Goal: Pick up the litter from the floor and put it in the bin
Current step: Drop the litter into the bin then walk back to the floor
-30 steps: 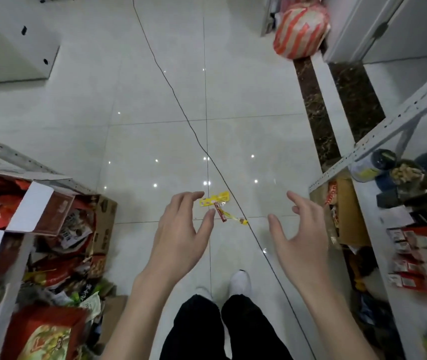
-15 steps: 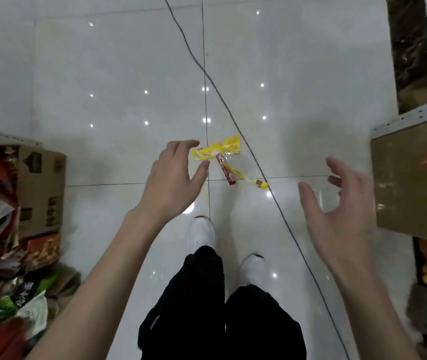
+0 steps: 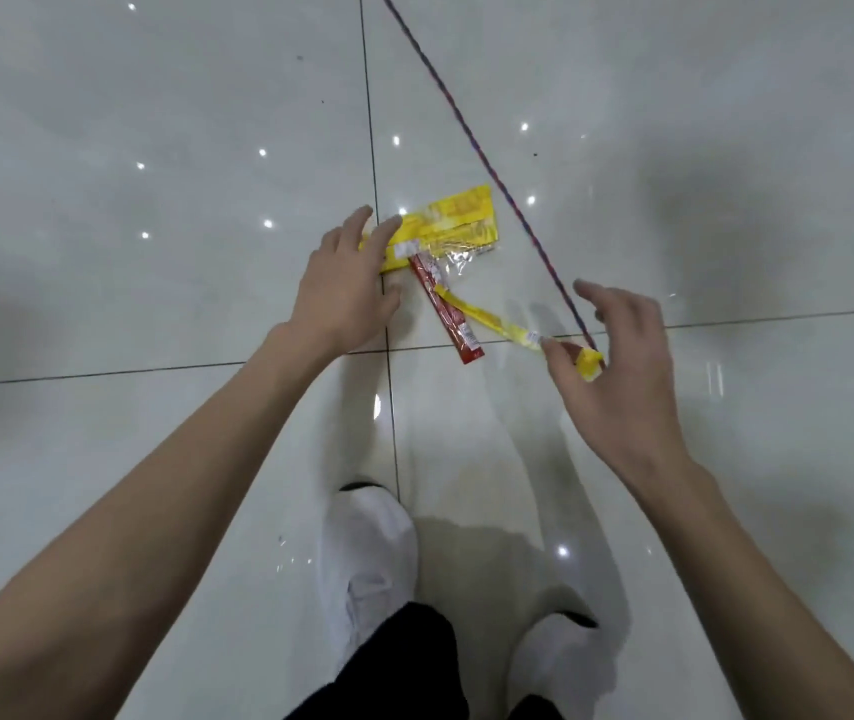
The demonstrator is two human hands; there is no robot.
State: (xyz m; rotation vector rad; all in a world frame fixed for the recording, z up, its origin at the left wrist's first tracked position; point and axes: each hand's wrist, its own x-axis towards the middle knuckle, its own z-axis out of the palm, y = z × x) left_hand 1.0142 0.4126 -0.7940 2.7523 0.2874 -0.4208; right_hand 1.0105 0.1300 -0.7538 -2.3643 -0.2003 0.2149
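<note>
Reaching down over the floor (image 3: 155, 122), two bare hands are hovering above three pieces of litter, which are lying almost wholly on one tile, close to its near left corner where two grout lines are crossing; one yellow wrapper (image 3: 453, 220) is lying farthest out, flat and oblong, with crinkled clear film along its near edge; one red sachet (image 3: 448, 317), narrow and straight, is running from the wrapper's near edge down to the near grout line; one thin yellow strip (image 3: 492, 322) is starting on the sachet and stretching right, its folded end lying by that same grout line.

The left hand (image 3: 347, 298) is holding nothing, its fingers straight and spread wide, their tips covering the wrapper's left end; whether they are pressing it I cannot tell; the right hand (image 3: 622, 371) is holding nothing either, its fingers loosely curved and well parted, the thumb tip sitting just beside the strip and the strip's end showing in the gap between thumb and fingers.

One thin twisted cord (image 3: 471, 132), purple and red, is running diagonally across the tile, passing just right of the wrapper and disappearing behind the right hand; two white shoes (image 3: 368, 553) are standing on the nearer tiles, with black trousers (image 3: 404, 667) above them; the tiles are looking pale, hard and glossy, throwing back small points of light.
</note>
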